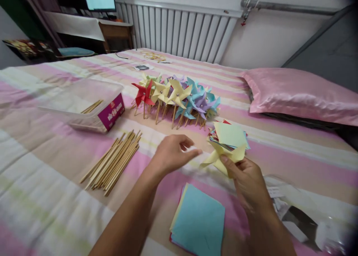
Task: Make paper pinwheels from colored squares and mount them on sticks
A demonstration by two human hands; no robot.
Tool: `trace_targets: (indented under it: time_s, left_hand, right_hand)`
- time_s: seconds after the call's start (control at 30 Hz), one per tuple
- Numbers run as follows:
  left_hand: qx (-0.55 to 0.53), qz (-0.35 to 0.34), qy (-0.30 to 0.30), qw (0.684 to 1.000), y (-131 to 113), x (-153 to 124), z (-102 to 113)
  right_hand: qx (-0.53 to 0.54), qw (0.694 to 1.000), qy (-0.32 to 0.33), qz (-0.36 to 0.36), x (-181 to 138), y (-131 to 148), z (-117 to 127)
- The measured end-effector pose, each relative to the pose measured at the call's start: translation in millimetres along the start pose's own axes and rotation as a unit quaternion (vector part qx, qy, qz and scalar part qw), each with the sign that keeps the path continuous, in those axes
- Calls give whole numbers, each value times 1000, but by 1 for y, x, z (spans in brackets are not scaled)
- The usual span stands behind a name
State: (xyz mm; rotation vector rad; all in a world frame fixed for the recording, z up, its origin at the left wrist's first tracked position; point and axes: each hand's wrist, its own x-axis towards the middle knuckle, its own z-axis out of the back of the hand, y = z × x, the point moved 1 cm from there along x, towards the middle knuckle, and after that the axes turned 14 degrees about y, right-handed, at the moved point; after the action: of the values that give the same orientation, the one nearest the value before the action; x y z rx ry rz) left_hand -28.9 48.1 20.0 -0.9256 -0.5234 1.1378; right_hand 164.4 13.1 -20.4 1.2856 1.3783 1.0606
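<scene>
My right hand (246,177) pinches a pale yellow paper pinwheel (223,155) at its middle, thumb on top. No stick shows on it. To its left, my left hand (176,151) hovers apart from the paper, fingers curled and thumb stretched out, with nothing visible between them. Just behind the held pinwheel lies a pile of coloured paper (231,133), a pale sheet uppermost. Nearer to me, between my forearms, is a stack of square paper sheets (200,218) with light blue on top. A bundle of thin wooden sticks (114,163) lies left of my left hand.
Finished pinwheels on sticks (179,95) crowd together mid-bed in red, yellow, blue and purple. A clear plastic box (112,112) with a purple label holds more sticks at left. A pink pillow (302,95) lies at right; clear plastic packaging (302,218) is at lower right.
</scene>
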Motion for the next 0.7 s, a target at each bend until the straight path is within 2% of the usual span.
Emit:
trace_targets:
  time_s: [0.03, 0.07, 0.13, 0.2, 0.27, 0.4, 0.7]
  left_hand:
    - [82, 51, -47, 994, 4, -3, 13]
    - [158, 122, -96, 975, 9, -6, 26]
    - [257, 277, -163, 911, 24, -9, 50]
    - [263, 379, -179, 869, 40, -10, 66]
    - [265, 428, -176, 846, 54, -9, 76]
    - [257, 465, -177, 828, 72, -11, 85]
    - [246, 439, -184, 845, 80, -14, 85]
  right_hand:
    - [3, 1000, 0, -2, 0, -1, 0]
    - [5, 1000, 2, -5, -1, -1, -1]
    - [5, 1000, 8, -15, -2, -2, -2]
    - [3, 1000, 11, -26, -3, -3, -4]
    - [3, 999, 15, -33, -3, -3, -5]
    - [-2, 999, 22, -33, -3, -5, -4]
    - [13, 999, 30, -36, -5, -5, -7]
